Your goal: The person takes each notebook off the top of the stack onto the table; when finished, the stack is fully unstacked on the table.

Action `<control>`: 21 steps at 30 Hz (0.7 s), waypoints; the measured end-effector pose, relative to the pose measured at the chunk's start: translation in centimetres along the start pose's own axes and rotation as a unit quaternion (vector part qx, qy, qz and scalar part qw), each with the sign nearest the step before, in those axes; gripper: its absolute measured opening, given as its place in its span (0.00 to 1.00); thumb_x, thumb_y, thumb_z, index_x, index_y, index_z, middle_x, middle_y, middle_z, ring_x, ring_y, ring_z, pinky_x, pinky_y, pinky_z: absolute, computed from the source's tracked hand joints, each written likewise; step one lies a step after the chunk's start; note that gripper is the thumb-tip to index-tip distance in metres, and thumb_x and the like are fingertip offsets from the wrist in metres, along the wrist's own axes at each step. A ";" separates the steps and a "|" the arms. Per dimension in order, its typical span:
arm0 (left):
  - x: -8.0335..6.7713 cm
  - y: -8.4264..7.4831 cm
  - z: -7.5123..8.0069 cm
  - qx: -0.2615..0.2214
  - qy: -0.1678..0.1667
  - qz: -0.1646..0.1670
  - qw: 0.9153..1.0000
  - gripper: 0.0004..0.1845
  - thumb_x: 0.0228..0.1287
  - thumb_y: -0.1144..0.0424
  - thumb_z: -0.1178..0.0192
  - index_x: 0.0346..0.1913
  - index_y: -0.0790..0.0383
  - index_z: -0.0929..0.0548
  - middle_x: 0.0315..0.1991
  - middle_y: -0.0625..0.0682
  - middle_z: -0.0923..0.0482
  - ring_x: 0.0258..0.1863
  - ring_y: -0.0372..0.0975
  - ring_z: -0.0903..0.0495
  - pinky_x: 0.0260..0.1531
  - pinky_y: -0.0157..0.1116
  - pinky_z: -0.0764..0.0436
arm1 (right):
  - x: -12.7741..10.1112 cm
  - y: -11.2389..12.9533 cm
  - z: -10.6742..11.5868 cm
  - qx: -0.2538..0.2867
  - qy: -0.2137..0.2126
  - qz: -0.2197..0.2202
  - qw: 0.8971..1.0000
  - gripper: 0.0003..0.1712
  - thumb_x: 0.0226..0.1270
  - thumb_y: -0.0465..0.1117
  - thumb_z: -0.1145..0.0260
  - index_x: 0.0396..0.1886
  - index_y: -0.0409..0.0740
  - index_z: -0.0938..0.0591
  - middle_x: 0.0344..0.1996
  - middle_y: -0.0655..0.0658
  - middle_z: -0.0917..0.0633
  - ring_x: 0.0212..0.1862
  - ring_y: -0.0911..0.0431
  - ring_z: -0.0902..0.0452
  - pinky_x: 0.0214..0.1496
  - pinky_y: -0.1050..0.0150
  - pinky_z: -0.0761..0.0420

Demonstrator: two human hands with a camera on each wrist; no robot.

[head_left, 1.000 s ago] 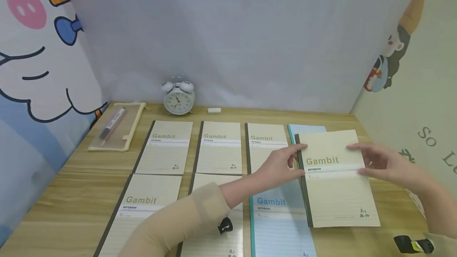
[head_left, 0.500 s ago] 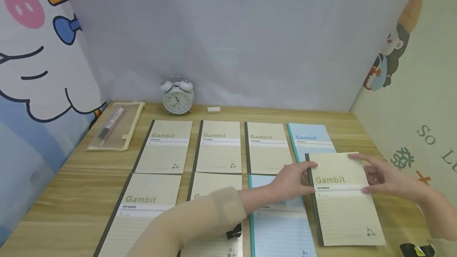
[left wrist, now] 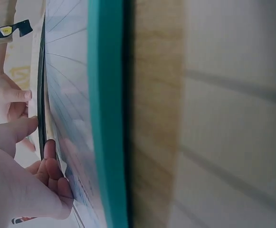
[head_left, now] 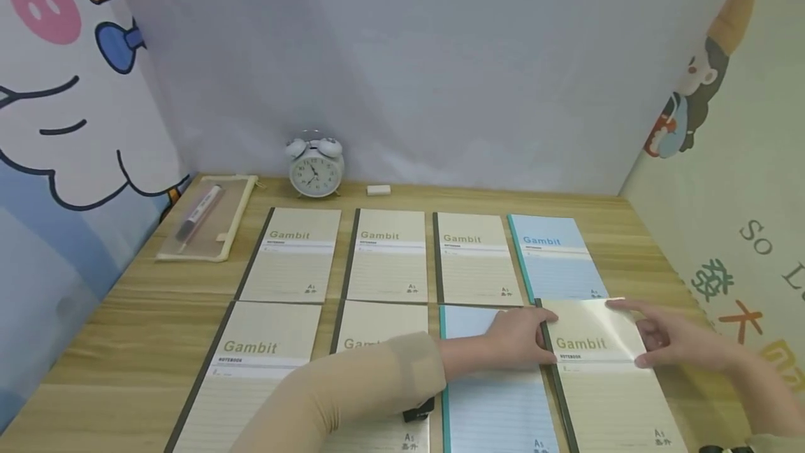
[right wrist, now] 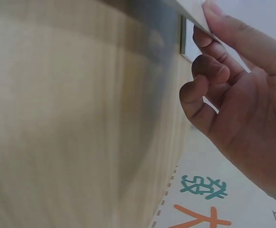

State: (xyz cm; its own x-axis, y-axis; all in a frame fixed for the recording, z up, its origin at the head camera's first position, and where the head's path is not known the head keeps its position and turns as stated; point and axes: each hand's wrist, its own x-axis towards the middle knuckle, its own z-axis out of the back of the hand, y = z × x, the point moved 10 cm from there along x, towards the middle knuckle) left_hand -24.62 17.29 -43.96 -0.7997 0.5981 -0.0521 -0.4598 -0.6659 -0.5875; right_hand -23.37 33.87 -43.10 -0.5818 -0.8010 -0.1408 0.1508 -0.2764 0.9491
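Observation:
A cream Gambit notebook (head_left: 613, 397) with a dark spine lies between both hands at the front right. At its spine, my left hand (head_left: 517, 335) grips the left edge with thumb and fingers, reaching across a blue notebook (head_left: 497, 411). My right hand (head_left: 676, 338) pinches the opposite edge, with a finger at the top right corner. In the right wrist view the notebook's edge (right wrist: 195, 14) sits between thumb and finger, raised over the wooden table (right wrist: 57, 118). The left wrist view shows the blue notebook's teal spine (left wrist: 110, 114) up close.
Cream notebooks (head_left: 289, 257) and another blue notebook (head_left: 556, 257) lie in a back row; more cream notebooks (head_left: 267, 334) lie in front. Behind stand a white alarm clock (head_left: 316, 172), an eraser (head_left: 379, 190) and a mesh pouch (head_left: 207, 219) with a marker. Walls border the table.
Both hands have brought the cream notebook toward the front edge and lower, off the back blue notebook, to the spot right of the front blue one.

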 end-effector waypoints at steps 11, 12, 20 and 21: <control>0.2 -0.2 -0.8 0.068 0.026 -0.002 0.997 0.34 0.51 0.44 0.32 0.63 0.47 0.27 0.22 0.34 0.24 0.27 0.24 0.28 0.35 0.25 0.33 | 0.0 -1.9 -0.5 -0.026 0.017 -0.045 0.999 0.46 0.62 0.27 0.39 0.72 0.33 0.56 0.46 0.43 0.17 0.39 0.57 0.18 0.38 0.62 0.18; 0.2 -0.2 -0.8 0.074 0.028 -0.001 0.997 0.34 0.51 0.44 0.32 0.62 0.46 0.26 0.26 0.35 0.22 0.31 0.25 0.27 0.38 0.26 0.32 | 0.0 -2.0 -0.3 -0.047 0.008 -0.052 0.998 0.46 0.61 0.29 0.38 0.72 0.33 0.54 0.40 0.45 0.16 0.35 0.60 0.19 0.34 0.64 0.19; 0.0 -0.3 -1.0 0.105 0.043 0.012 0.993 0.33 0.51 0.43 0.32 0.62 0.43 0.25 0.43 0.36 0.19 0.47 0.30 0.28 0.46 0.32 0.32 | 0.1 -2.3 0.2 -0.123 -0.031 -0.075 0.989 0.45 0.57 0.33 0.32 0.72 0.42 0.44 0.15 0.48 0.27 0.22 0.71 0.33 0.19 0.69 0.31; 0.0 -0.3 -1.1 0.108 0.044 0.012 0.993 0.33 0.51 0.43 0.32 0.62 0.43 0.26 0.39 0.36 0.19 0.46 0.29 0.28 0.45 0.31 0.32 | 0.1 -2.4 0.2 -0.122 -0.031 -0.074 0.989 0.45 0.57 0.33 0.32 0.72 0.42 0.44 0.14 0.46 0.27 0.21 0.72 0.33 0.18 0.69 0.31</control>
State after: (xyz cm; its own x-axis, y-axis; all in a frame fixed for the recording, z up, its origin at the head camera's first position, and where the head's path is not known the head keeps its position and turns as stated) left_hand -24.09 17.95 -44.65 -0.7791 0.6111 -0.1397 -0.5207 -0.7550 -0.3984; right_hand -23.93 34.55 -45.33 -0.6584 -0.7102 -0.2490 0.2438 -0.5143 0.8222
